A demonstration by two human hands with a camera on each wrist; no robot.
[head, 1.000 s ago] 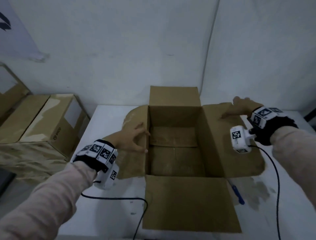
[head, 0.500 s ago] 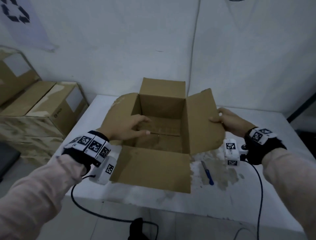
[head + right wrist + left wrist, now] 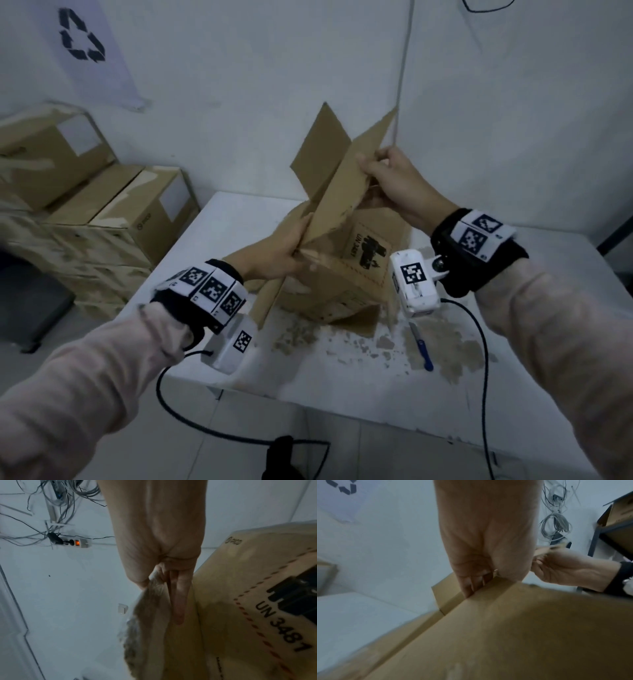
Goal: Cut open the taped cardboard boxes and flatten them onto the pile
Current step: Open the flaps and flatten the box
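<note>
Cardboard has left the table since half a second ago: the open box, which then sat upright with its mouth to the ceiling and four flaps spread, is now tipped over and lifted, its printed side (the marking reads "UN 3481") turned toward the head camera, one lower corner still near the white table. Then the left hand lay over the near-left rim and the right hand rested on the right flap; now both have closed on cardboard edges and risen.

One box is in hand. One blue-handled cutter lies on the table to the right of the box, apart from it, among torn brown scraps. Several closed boxes, at least three, form the stack at the left against the wall. One recycling sign hangs above them.

Two hands, well apart. At the lower left, the left hand pinches a flap's edge, fingers tucked behind the board and thumb in front. Higher up, the right hand grips the raised flap's ragged edge, thumb on one face and a long finger on the other.
</note>
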